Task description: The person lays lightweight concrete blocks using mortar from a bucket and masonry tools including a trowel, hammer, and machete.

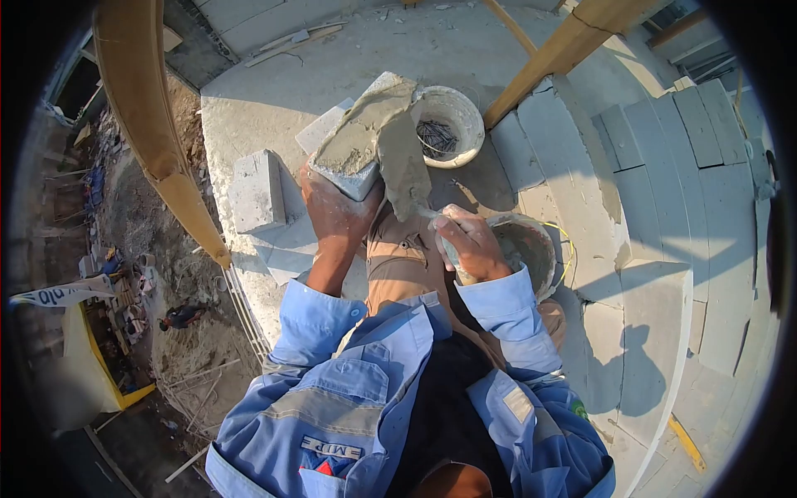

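Head view, high on a half-built wall: I am looking down at a grey block (359, 137) held tilted above my knees, its upper face thick with wet mortar (357, 133). I judge the block heavy and stiff, gritty enough not to slip where dry, yet brittle at the corners; the sound place to take it is the bare lower end, clear of the mortar. My left hand (336, 212) does just that, closed around the near end from below, fingers wrapped and bearing the weight. Beside it another block (257, 189) lies flat on the wall top (647, 207), just left of the one in hand. A white bucket of nails (448, 124) stands behind it, and a mortar bucket (527, 249) sits by my right knee. My right hand (471, 245) is shut on the handle of a trowel (405, 162), whose blade lies against the block's right side; the blade looks thin, stiff and slick with mortar
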A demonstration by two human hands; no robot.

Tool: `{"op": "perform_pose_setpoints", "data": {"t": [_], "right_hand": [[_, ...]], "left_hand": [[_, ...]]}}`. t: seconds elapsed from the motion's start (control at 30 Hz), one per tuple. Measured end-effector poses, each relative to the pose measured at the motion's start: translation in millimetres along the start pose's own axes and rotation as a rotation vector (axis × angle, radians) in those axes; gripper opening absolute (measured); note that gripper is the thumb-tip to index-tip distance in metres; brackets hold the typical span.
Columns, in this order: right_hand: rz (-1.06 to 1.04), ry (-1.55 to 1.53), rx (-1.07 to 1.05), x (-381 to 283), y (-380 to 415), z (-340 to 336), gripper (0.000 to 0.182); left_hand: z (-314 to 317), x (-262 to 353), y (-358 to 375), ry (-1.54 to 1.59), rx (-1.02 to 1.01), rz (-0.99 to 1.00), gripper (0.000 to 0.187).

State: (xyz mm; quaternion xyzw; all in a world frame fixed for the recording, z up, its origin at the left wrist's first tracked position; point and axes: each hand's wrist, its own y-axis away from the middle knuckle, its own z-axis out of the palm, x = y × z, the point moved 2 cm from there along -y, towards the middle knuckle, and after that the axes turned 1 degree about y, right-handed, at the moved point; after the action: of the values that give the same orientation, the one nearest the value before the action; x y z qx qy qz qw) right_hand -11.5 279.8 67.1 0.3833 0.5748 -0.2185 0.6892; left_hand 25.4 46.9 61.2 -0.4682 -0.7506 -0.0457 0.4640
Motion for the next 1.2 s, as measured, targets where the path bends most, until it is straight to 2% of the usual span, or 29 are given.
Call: {"op": "perform_pose_setpoints", "data": {"t": [0.07,0.1,0.17,0.23,0.3,0.33,0.4,0.43,0.5,0.63,0.67,0.7,0.8,0.87,0.93,1.0,1.03,1.1,1.17,1.2], "right_hand": [[0.100,0.062,-0.002,0.9,11.6,-14.9,0.046],[0.096,0.071,-0.012,3.2,11.6,-21.9,0.046],[0.097,0.157,0.244,12.6,10.6,-38.3,0.042],[0.071,0.106,0.245,-14.9,2.7,-48.5,0.036],[-0.077,0.110,0.362,-35.7,-9.0,-60.2,0.031],[-0.083,0.109,0.372,-39.4,-18.3,-66.5,0.031],[-0.432,0.561,0.445,-53.5,-37.0,-77.6,0.033],[-0.434,0.565,0.446,-54.6,-48.0,-79.8,0.033],[-0.690,0.956,0.583,-54.6,-67.7,-72.4,0.038],[-0.726,0.909,0.514,-16.6,-98.0,-66.0,0.044],[-0.872,0.881,0.524,-6.8,-103.9,-63.5,0.037],[-0.879,0.880,0.509,2.3,-108.3,-62.1,0.037],[-0.840,1.050,0.600,22.1,-115.8,-58.4,0.042],[-0.783,1.032,0.581,25.2,-113.5,-62.3,0.043],[-0.726,1.019,0.576,28.3,-110.9,-69.5,0.043],[-0.358,1.072,0.520,38.0,-109.3,-86.0,0.045],[-0.353,1.079,0.535,48.4,-104.4,-100.5,0.045],[-0.149,1.274,0.580,71.0,-86.7,-124.3,0.048],[-0.194,1.287,0.636,72.2,-56.9,-122.4,0.050],[-0.244,1.178,0.649,72.4,-43.7,-120.6,0.049]], "left_hand": [[-3.2,-0.8,-2.9,0.006,0.029,0.028,0.080],[-8.2,4.2,-4.7,0.036,-0.042,-0.045,0.080],[-10.3,0.6,-3.4,0.065,-0.111,-0.122,0.079],[-4.3,-9.1,-1.6,0.051,-0.084,-0.079,0.083],[-3.8,-8.6,2.6,0.058,-0.098,-0.033,0.086],[-3.4,-6.0,3.4,0.066,-0.103,0.009,0.089],[-1.5,-4.5,6.5,0.023,-0.082,0.042,0.090],[-0.6,-4.3,8.5,-0.028,-0.058,0.062,0.091],[1.1,-4.6,10.3,-0.037,-0.045,0.090,0.090],[2.0,-3.6,9.2,-0.045,-0.049,0.087,0.089],[1.6,-4.1,7.3,-0.046,-0.035,0.079,0.089],[0.3,-3.9,5.4,-0.023,-0.042,0.076,0.088],[-3.1,-0.8,0.0,0.037,-0.078,0.038,0.086],[-3.4,0.9,-2.5,0.074,-0.119,0.013,0.085],[-1.4,5.3,-4.8,0.030,-0.075,0.062,0.086],[3.2,3.8,-4.5,0.031,-0.068,0.085,0.087],[5.9,3.4,-5.9,0.030,-0.047,0.104,0.088],[7.8,0.5,-4.3,0.066,-0.086,0.054,0.088],[6.9,-2.7,-2.9,0.084,-0.119,-0.007,0.089],[4.2,-2.1,-2.9,0.088,-0.122,0.021,0.088]]}}
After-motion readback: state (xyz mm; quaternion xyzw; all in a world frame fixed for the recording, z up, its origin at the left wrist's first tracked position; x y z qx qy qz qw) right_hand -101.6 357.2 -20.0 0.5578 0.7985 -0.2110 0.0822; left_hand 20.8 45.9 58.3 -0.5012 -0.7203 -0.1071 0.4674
